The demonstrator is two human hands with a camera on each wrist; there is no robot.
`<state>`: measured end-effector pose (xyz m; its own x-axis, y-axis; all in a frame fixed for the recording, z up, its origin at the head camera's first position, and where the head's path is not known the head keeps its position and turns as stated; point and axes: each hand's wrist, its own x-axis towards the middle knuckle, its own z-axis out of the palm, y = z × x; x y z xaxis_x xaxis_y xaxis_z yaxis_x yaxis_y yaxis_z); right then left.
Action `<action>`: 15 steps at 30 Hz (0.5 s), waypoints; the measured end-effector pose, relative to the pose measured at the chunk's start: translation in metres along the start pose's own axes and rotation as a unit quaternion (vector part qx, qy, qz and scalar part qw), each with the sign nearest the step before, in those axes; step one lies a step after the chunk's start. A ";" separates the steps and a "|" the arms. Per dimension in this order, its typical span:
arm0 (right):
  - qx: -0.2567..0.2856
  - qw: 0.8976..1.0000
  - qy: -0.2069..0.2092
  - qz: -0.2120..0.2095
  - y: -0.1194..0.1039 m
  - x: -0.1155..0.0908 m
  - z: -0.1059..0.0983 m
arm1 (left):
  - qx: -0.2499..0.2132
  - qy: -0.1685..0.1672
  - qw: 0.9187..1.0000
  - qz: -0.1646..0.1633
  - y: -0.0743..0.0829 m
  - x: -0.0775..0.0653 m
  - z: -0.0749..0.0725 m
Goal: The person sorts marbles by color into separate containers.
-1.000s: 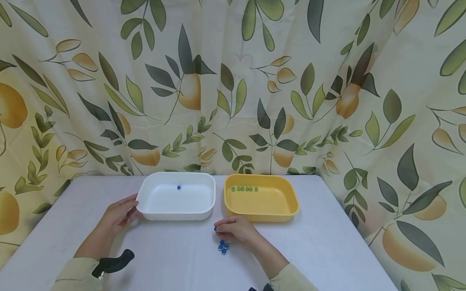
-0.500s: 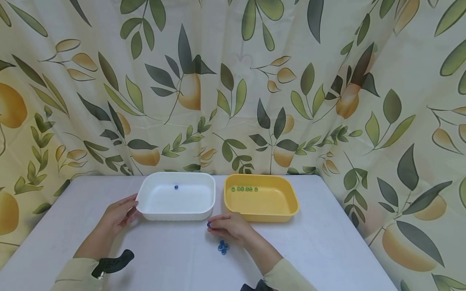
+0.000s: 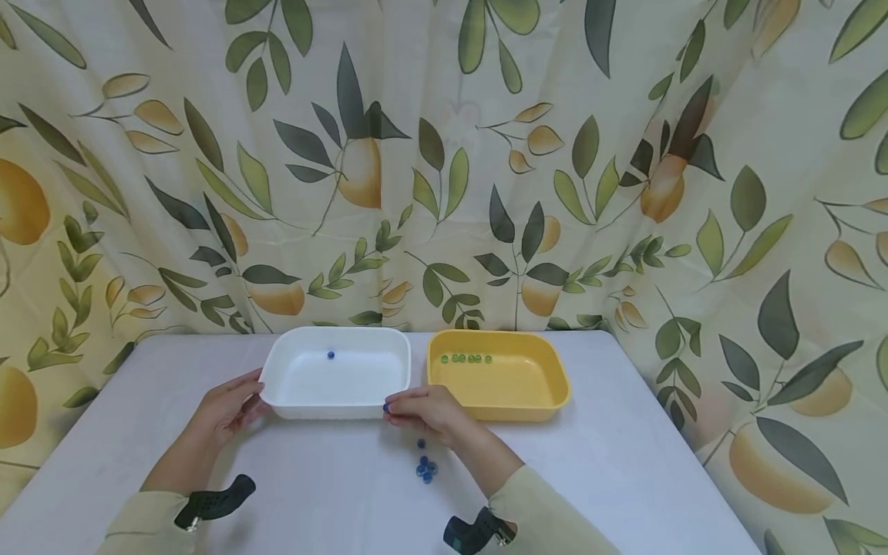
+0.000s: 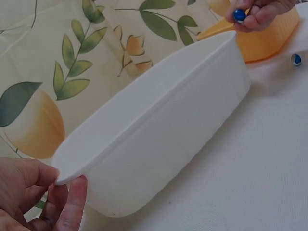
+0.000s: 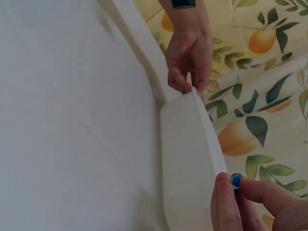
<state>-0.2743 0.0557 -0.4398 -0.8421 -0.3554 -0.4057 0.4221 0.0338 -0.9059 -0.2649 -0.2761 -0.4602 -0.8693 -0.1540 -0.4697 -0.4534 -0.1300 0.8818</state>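
While the left hand (image 3: 227,408) pinches the left rim of the white tray (image 3: 326,412), the right hand (image 3: 428,412) grips a blue marble (image 5: 236,181) in its fingertips by the near right corner; whether it is past the rim is unclear. One marble (image 3: 331,355) lies inside, and more blue marbles (image 3: 421,469) wait on the surface (image 3: 312,486). Green ones (image 3: 472,358) line the yellow tray (image 3: 516,385). Filling the white tray seems the step in hand; the next move likely calls for clearing the rim and a low, gentle release.
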 end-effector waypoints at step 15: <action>0.000 1.000 0.015 -0.013 -0.017 0.016 0.012 | 0.092 -0.021 0.994 0.052 0.000 0.006 -0.006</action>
<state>-0.2908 0.0379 -0.4295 -0.8624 -0.3280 -0.3856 0.4001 0.0251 -0.9161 -0.2685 -0.2834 -0.4629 -0.9187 -0.1161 -0.3776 -0.3864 0.0654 0.9200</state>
